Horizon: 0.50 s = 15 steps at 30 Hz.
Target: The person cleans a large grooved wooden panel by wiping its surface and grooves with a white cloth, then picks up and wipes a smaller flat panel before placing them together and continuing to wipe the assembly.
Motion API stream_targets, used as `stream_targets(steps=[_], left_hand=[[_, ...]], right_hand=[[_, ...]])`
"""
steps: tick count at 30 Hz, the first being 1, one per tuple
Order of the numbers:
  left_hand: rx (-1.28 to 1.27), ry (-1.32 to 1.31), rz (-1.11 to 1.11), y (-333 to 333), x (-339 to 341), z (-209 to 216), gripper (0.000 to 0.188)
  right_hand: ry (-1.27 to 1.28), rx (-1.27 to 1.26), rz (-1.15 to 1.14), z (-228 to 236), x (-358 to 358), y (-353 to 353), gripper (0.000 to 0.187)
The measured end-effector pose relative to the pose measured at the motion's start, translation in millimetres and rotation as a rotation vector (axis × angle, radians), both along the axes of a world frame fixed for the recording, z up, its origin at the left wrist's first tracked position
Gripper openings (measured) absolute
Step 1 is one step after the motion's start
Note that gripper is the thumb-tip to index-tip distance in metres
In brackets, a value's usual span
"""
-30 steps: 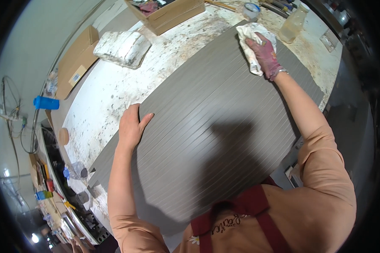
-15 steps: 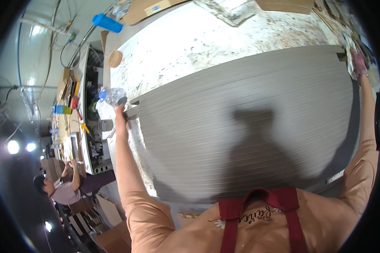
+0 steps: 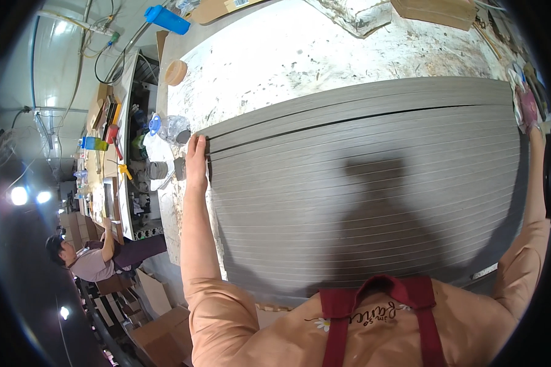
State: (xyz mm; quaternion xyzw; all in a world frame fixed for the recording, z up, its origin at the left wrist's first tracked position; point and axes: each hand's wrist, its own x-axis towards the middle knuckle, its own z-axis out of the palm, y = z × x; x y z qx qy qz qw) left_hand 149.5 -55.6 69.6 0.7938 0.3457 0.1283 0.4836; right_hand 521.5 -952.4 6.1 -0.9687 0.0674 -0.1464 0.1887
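A wide bank of long grey strips (image 3: 373, 140) lies side by side across the table. A dark gap separates the farthest few strips from the others. My left hand (image 3: 196, 162) rests against the left end of those far strips, fingers stretched out and close together. At the far right end, my right hand (image 3: 527, 111), in a pinkish-purple glove, presses by the strip ends with a crumpled white cloth (image 3: 517, 98) in it. Its fingertips are partly hidden. My shadow falls over the middle of the strips.
The stained white tabletop (image 3: 257, 73) stretches beyond the strips. A tape roll (image 3: 176, 72), a clear bottle (image 3: 176, 127) and a blue bottle (image 3: 167, 19) are at the left; cardboard (image 3: 438, 11) lies at the back. A co-worker (image 3: 92, 260) sits at another bench (image 3: 127, 202).
My left hand has moved right onto the far strips' end, and my right hand has come slightly nearer. A long dark gap now shows between the strips. The view has shifted a little.
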Motion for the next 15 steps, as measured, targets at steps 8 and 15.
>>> stream_targets(steps=[8, 15], left_hand=[[0.036, -0.087, 0.096, 19, 17, -10, 0.061], [-0.257, -0.12, -0.028, 11, 27, -7, 0.044]], right_hand=[[-0.117, 0.24, 0.319, 114, -105, 200, 0.063], [0.099, -0.23, 0.725, 56, -134, 306, 0.039]])
